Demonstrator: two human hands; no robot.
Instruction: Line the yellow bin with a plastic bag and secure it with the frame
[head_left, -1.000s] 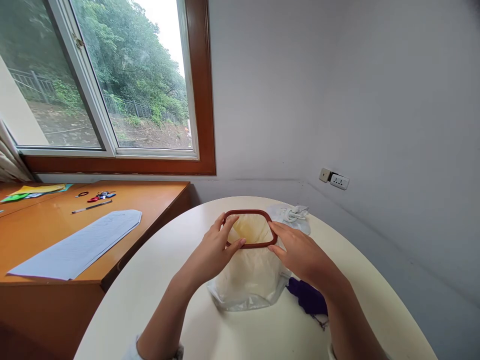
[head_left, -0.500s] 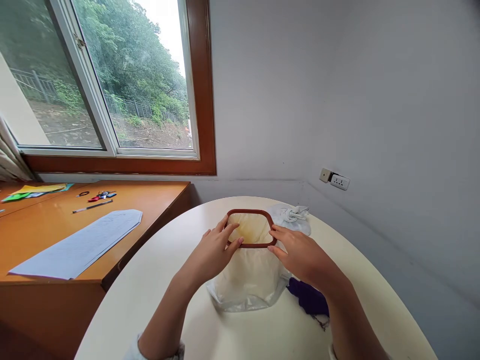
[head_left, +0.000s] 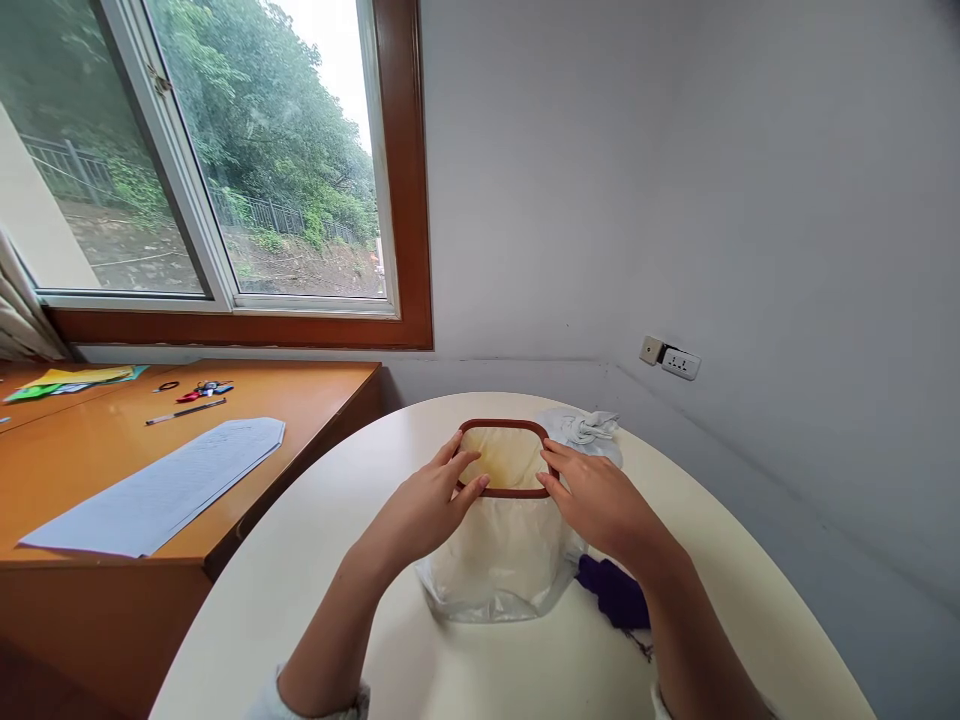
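Note:
A small trash can stands upright on the white round table, lined with a translucent plastic bag that drapes down its outside. Around its mouth sits a brown rim ring with rounded corners, over the bag. My left hand grips the ring's left side, thumb at the near edge and fingers reaching over the opening. On the right side, my right hand holds the ring between thumb and fingers. Yellowish can wall shows through the liner inside. A dark purple bundle with a drawstring lies beside my right forearm.
Behind the can, a knotted white plastic bag lies on the table. At left a wooden desk carries paper sheets, a pen and keys. Wall sockets are at the right.
The rim ring has shifted very slightly to the right with both hands on it. My right hand's fingers have moved slightly along the ring's right side, and its forearm is a little further left.

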